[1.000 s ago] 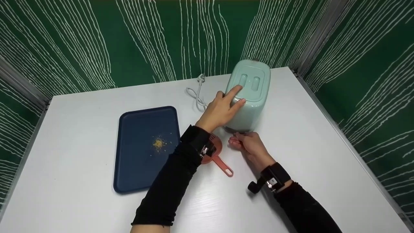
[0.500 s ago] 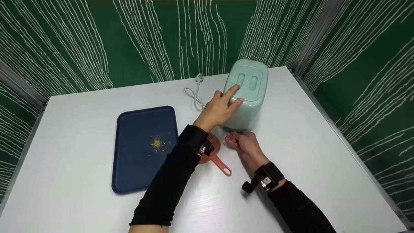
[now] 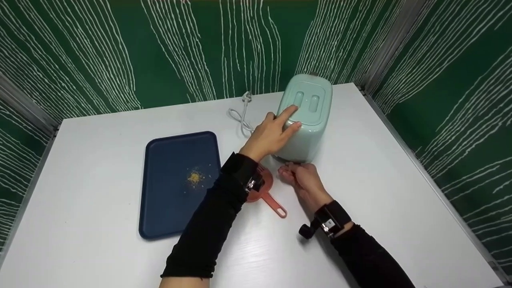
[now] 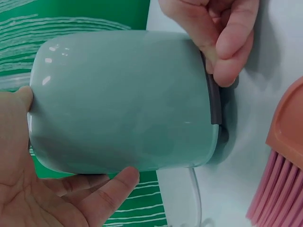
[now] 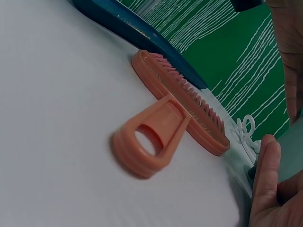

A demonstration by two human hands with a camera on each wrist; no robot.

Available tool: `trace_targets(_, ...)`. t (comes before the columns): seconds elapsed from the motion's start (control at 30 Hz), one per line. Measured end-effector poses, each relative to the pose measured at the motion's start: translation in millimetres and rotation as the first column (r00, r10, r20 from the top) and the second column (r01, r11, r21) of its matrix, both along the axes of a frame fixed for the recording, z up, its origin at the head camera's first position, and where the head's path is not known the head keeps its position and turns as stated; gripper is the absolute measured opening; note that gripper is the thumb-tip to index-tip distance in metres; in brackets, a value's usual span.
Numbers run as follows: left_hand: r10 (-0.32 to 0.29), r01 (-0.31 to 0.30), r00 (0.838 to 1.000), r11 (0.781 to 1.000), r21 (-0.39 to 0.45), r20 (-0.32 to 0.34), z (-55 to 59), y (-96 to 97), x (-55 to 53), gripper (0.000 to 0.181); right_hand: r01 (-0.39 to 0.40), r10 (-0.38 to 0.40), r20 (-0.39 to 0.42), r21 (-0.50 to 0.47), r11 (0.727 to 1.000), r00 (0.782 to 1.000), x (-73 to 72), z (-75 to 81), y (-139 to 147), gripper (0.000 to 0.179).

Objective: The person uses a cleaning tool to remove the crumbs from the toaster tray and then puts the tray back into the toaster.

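Note:
A mint-green toaster (image 3: 300,144) with a lid that has two recessed slots stands on the white table, its end toward me. My left hand (image 3: 266,136) rests on it, fingertips on the lid and other fingers along its side, as the left wrist view shows. Low at the near end, my right hand (image 3: 306,180) pinches a dark crumb tray edge (image 4: 214,101) in the toaster's base between thumb and fingers. An orange brush (image 3: 274,204) with pink bristles (image 4: 274,194) lies just left of my right hand, partly hidden by my left wrist.
A dark blue tray (image 3: 168,192) lies to the left, with a small heap of yellow crumbs (image 3: 195,177) on it. A white cord with a plug (image 3: 247,97) lies behind my left hand. Green walls with white streaks border the table.
The view shifts slightly. Both hands keep the same places on the toaster, and the crumb tray edge shows no visible movement.

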State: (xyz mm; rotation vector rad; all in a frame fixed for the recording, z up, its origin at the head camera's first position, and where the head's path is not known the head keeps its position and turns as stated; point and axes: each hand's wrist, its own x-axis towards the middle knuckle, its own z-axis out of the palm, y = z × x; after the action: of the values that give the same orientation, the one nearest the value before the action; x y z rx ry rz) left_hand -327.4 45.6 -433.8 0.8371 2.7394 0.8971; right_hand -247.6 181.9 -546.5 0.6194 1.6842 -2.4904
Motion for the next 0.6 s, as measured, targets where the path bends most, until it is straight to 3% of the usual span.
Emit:
trace_targets(0.37, 0.061, -0.062, 0.998, 0.996, 0.070, 0.017, -9.1, -1.0, 4.6, 0.062, -0.145, 0.143, 0.047, 0.021, 0.989, 0.989, -1.1, 2.0, 8, 0.019)
trace_targets(0.6, 0.083, -0.083, 0.997, 0.994, 0.065, -0.003, -18.1, -15.6, 7.2, 0.067, -0.263, 0.257, 0.055, 0.149, 0.953, 0.965, 4.2, 4.2, 17, 0.028)
